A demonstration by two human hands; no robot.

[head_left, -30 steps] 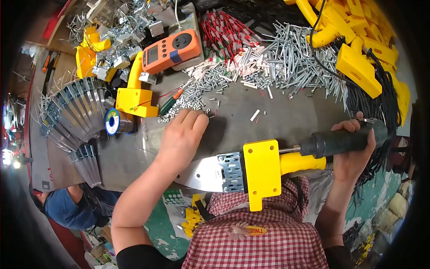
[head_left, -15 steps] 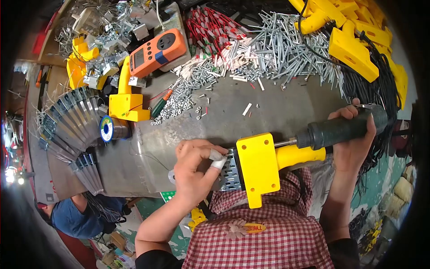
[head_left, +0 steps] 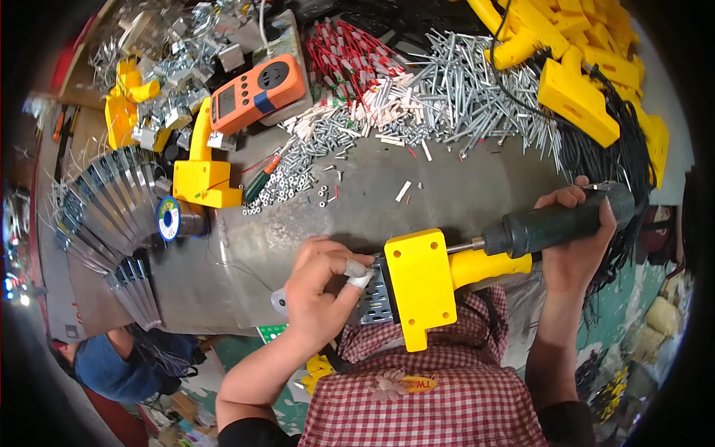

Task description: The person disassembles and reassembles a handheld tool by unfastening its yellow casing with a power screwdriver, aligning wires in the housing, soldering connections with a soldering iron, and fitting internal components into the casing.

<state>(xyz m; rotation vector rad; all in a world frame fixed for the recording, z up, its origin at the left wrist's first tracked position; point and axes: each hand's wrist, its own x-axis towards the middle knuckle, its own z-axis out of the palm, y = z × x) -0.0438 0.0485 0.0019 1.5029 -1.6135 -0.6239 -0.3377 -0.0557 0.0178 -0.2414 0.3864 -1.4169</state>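
Observation:
A yellow plastic housing (head_left: 423, 287) with a handle stub lies at the bench's front edge, its handle pointing right. On its left side sits a perforated metal plate (head_left: 375, 302). My left hand (head_left: 322, 283), with white tape on its fingertips, pinches the upper edge of that plate; whether a small part is between the fingertips is hidden. My right hand (head_left: 577, 231) grips a dark electric screwdriver (head_left: 547, 227), held nearly level. Its shaft (head_left: 468, 246) runs leftward to the housing's upper right side, where the tip is out of sight.
Piles of long screws (head_left: 484, 89), small nuts (head_left: 279, 190) and red-wired parts (head_left: 346, 56) cover the back. An orange meter (head_left: 257, 93), a solder spool (head_left: 173, 218) and a green-handled screwdriver (head_left: 262, 179) stand left. More yellow housings (head_left: 577, 100) are heaped right. Another person's blue sleeve (head_left: 119, 365) shows lower left.
The whole view has shifted slightly, with bench items appearing a little further left and lower. Both hands keep their holds, and the screwdriver's shaft stays at the housing.

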